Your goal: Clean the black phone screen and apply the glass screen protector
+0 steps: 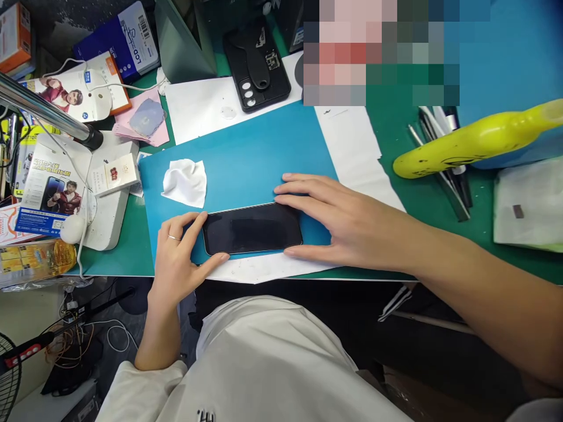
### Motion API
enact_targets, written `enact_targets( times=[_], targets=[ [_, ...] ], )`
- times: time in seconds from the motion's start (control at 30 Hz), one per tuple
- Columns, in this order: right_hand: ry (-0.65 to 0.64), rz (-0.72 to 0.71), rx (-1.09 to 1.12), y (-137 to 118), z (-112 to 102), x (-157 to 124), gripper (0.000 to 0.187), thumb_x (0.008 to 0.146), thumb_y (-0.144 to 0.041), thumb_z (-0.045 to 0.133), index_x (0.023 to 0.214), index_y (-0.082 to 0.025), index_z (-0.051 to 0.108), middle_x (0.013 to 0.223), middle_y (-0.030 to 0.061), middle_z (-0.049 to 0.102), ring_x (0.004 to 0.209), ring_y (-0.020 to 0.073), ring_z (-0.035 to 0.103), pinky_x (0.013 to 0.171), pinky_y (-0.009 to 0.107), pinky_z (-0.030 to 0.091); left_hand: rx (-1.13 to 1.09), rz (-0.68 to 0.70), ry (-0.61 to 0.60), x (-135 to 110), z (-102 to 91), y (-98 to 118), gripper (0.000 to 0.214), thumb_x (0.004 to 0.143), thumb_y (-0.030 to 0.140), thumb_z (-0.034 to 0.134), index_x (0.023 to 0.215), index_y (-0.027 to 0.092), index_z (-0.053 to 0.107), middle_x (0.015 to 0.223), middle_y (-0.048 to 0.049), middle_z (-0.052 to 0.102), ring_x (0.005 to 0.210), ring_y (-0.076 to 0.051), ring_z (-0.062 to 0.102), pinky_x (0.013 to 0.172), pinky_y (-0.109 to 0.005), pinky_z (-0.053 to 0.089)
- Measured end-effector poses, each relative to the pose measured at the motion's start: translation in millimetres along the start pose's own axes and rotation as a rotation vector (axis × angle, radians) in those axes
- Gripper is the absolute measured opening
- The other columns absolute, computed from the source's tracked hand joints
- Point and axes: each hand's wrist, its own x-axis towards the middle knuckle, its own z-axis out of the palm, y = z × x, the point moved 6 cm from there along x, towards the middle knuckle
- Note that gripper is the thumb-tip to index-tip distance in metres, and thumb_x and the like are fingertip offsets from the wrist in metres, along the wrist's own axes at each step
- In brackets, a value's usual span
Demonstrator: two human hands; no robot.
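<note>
A black smartphone (251,228) lies screen up on a blue mat (246,158) near the table's front edge. My left hand (178,258) grips its left end, thumb on the near edge and a finger on the far edge. My right hand (338,220) clasps its right end, fingers along the far edge and thumb at the near edge. A crumpled white cloth (185,183) rests on the mat just behind and left of the phone.
A black phone case (256,64) lies at the back on white paper (200,105). A yellow tool (475,140) and metal tweezers (440,152) sit at the right on the green mat (422,193). Product boxes (53,187) crowd the left.
</note>
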Motion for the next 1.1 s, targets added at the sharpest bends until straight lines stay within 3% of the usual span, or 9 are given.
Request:
enact_targets(
  times=[0.83,1.1],
  targets=[
    [-0.052,0.072,0.012,0.1,4.5,-0.5,0.061,0.096,-0.050,0.065,0.143,-0.015,0.051,0.142,0.0196,0.058,0.146,0.0375,0.045,0.117,0.054,0.046,-0.059,-0.008,-0.011,5.0,-1.4,4.5,0.071,0.089,0.054,0.076,0.148,0.025,0.051,0.132,-0.0144,0.063,0.121,-0.032,0.058,0.103,-0.046,0.043],
    [-0.045,0.084,0.018,2.9,5.0,-0.2,0.081,0.093,-0.063,0.063,0.155,-0.017,0.039,0.145,0.0202,0.055,0.144,0.0392,0.047,0.114,0.056,0.048,-0.036,-0.026,-0.023,3.1,-0.6,2.2,0.073,0.087,0.053,0.078,0.148,0.022,0.052,0.132,-0.0148,0.062,0.120,-0.033,0.057,0.104,-0.046,0.043]
  ],
)
